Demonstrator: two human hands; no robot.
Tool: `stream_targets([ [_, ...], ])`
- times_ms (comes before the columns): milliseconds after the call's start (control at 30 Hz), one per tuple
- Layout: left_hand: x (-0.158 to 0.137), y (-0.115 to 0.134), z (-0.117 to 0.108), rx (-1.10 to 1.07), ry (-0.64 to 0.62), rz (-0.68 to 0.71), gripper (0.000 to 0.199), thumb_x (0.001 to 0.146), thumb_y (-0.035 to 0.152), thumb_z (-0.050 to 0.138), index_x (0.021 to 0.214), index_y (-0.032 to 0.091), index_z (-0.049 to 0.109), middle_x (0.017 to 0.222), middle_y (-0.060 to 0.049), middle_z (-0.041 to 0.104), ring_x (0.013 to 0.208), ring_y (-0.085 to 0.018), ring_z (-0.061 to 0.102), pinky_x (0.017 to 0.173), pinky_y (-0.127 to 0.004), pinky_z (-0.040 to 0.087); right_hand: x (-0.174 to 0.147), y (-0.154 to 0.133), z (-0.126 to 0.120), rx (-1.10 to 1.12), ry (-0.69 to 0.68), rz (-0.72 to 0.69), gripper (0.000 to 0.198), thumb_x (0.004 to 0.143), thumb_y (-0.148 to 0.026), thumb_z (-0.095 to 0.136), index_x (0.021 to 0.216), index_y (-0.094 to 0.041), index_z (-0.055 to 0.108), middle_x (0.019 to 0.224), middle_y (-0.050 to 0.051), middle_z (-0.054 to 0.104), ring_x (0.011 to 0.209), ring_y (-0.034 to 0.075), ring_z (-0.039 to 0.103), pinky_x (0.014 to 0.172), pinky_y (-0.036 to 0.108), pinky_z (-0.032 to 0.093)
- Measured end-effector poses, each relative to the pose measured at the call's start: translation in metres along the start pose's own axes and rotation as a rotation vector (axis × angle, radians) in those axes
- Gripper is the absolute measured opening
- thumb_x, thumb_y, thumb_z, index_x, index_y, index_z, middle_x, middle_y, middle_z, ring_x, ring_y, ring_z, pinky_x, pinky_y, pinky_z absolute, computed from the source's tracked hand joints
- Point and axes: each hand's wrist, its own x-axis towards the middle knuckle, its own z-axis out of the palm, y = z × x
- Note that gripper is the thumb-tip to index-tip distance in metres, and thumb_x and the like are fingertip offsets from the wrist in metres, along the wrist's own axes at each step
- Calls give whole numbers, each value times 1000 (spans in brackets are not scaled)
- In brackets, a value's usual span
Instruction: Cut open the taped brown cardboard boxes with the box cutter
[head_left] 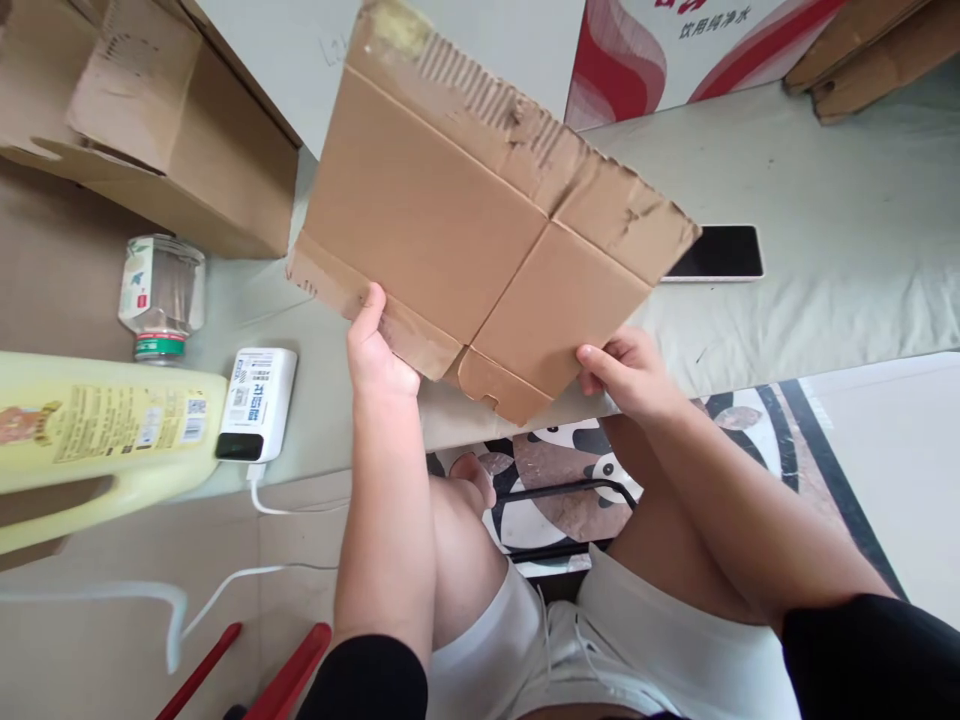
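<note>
A flattened piece of brown cardboard (420,210) with crease lines and a torn, corrugated upper edge is held up in front of me, tilted. My left hand (379,350) grips its lower left edge, thumb on the near face and the other fingers hidden behind. At the lower right edge, my right hand (626,370) pinches the sheet between thumb and fingers. Behind the cardboard's right corner a black-screened phone (720,252) lies on the pale cloth, partly covered from view.
On the left are a cardboard box (232,190), a clear bottle (163,290), a white power bank (259,400) with a cable and a yellow jug (112,430). A red-and-white carton (690,60) and folded cardboard (870,60) stand at the back. The cloth-covered surface (847,220) extends right.
</note>
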Motion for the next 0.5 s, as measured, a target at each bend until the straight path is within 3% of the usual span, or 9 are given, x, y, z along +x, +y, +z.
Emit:
stream_targets([
  [100, 0, -2, 4, -24, -30, 19, 27, 77, 41, 71, 96, 21, 68, 121, -6, 73, 130, -24, 62, 114, -39, 50, 0, 1, -3, 68, -10, -25, 54, 79, -72, 67, 71, -19, 56, 44, -4, 49, 38, 7, 41, 40, 22, 34],
  [333, -3, -20, 12, 134, 30, 11, 38, 69, 40, 81, 99, 21, 68, 115, -7, 74, 120, -26, 66, 107, -39, 55, -5, 6, -9, 146, 253, 94, 59, 67, -73, 77, 84, -20, 59, 65, -1, 56, 46, 8, 47, 36, 22, 41],
  [500, -9, -18, 20, 57, 19, -19, 30, 81, 46, 62, 97, 21, 66, 109, -7, 73, 110, -22, 69, 94, -33, 58, -4, -3, -3, 334, 300, 150, 56, 65, -66, 81, 92, -21, 59, 60, -5, 52, 41, 8, 45, 32, 21, 36],
])
